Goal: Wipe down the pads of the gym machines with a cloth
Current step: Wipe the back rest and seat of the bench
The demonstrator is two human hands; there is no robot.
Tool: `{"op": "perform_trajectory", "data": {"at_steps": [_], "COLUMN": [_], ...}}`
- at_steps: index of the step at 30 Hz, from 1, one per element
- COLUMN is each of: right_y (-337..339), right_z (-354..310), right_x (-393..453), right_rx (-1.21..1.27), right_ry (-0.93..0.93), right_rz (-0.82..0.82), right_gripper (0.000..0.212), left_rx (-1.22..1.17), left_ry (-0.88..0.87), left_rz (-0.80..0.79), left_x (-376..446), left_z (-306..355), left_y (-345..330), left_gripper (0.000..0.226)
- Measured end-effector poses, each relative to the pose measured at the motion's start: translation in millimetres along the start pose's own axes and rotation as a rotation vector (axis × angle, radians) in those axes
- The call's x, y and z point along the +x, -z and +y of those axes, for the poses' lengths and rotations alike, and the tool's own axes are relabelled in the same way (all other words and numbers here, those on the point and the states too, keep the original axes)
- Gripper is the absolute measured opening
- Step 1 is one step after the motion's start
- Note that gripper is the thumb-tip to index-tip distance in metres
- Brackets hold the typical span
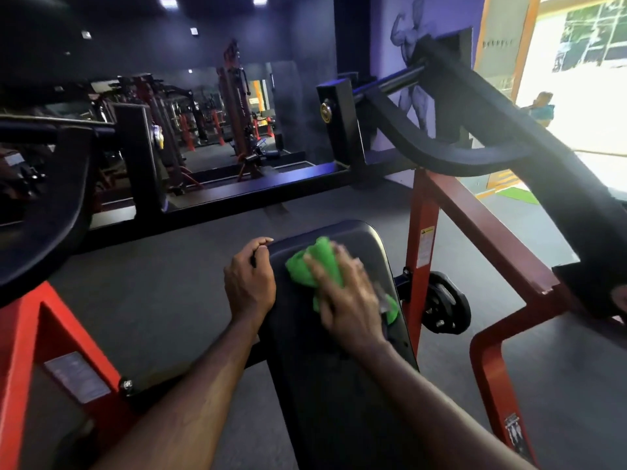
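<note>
The green cloth (314, 266) lies bunched on the black pad (339, 334) of the machine, toward the pad's far end, with a bit of it poking out by the right edge. The right hand (342, 296) lies on top of it, fingers spread fairly straight and pressing it flat against the pad; the hand is blurred. The left hand (249, 279) sits just beside it on the pad's left edge, fingers curled over the rim and gripping it. The two hands are close but not touching. Around the pad runs the red frame (475, 232), with a black weight plate (444, 303) hanging low on the right and a thick black lever arm (509, 130) sloping overhead. Beyond, a long wall mirror (203, 130) shows more red machines, and on the purple wall there is a bodybuilder mural (410, 62)
</note>
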State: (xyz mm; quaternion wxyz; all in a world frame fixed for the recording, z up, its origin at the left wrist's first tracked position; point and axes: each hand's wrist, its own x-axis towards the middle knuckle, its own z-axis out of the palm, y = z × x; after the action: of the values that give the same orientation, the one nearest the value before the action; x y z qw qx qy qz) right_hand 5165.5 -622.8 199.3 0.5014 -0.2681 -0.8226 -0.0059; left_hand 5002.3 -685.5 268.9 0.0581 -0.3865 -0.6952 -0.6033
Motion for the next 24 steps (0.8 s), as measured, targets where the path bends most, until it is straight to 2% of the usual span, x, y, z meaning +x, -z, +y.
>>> {"op": "perform_trajectory", "data": {"at_steps": [2, 3, 4, 7, 8, 9, 11, 12, 14, 16, 17, 18, 21, 22, 24], "right_y": [8, 8, 6, 3, 10, 19, 36, 35, 26, 17, 17, 20, 31, 26, 10], "right_z": [10, 0, -15, -20, -3, 15, 36, 33, -13, -53, -51, -42, -3, -6, -40], "right_x": [37, 54, 66, 73, 80, 90, 115, 123, 131, 120, 118, 125, 155, 161, 168], "right_rx": [0.151, 0.190, 0.173, 0.044, 0.019, 0.009, 0.053, 0.051, 0.032, 0.153, 0.162, 0.127, -0.040, -0.084, -0.180], "right_ry": [-0.458, -0.587, -0.556, -0.011, 0.027, -0.050, -0.424, -0.505, -0.304, -0.054, -0.008, -0.034, -0.540, -0.600, -0.359], "right_rz": [0.160, 0.201, 0.176, 0.031, 0.006, -0.012, 0.003, -0.035, -0.224, -0.405, -0.421, -0.396, -0.272, -0.296, -0.461], "right_gripper": [0.064, 0.056, 0.049, 0.037, 0.035, 0.034, 0.036, 0.038, 0.044, 0.048, 0.048, 0.046, 0.039, 0.039, 0.037], "left_rx": [-0.006, -0.014, -0.016, -0.004, 0.001, 0.007, 0.007, 0.008, 0.026, 0.070, 0.082, 0.073, 0.018, 0.018, 0.019], "left_ry": [0.018, 0.022, 0.022, 0.007, 0.005, 0.007, 0.014, 0.014, 0.013, 0.023, 0.022, 0.018, 0.014, 0.015, 0.009], "left_rz": [-0.006, -0.006, -0.007, 0.007, 0.007, 0.006, 0.007, 0.001, 0.003, -0.005, -0.007, -0.003, 0.007, 0.011, 0.021], "left_x": [-2, -3, -3, 0, 1, 2, 1, 0, -1, 1, 0, 0, -1, 0, 1], "left_z": [4, 4, 3, -1, -1, -1, 1, 1, -1, 0, 0, -1, -1, 0, -1], "left_y": [-1, -1, -1, -2, -3, -3, -4, -4, -2, -2, -3, -2, -3, -2, -2], "left_gripper": [0.040, 0.040, 0.040, 0.041, 0.042, 0.042, 0.042, 0.042, 0.044, 0.044, 0.042, 0.041, 0.044, 0.043, 0.043]}}
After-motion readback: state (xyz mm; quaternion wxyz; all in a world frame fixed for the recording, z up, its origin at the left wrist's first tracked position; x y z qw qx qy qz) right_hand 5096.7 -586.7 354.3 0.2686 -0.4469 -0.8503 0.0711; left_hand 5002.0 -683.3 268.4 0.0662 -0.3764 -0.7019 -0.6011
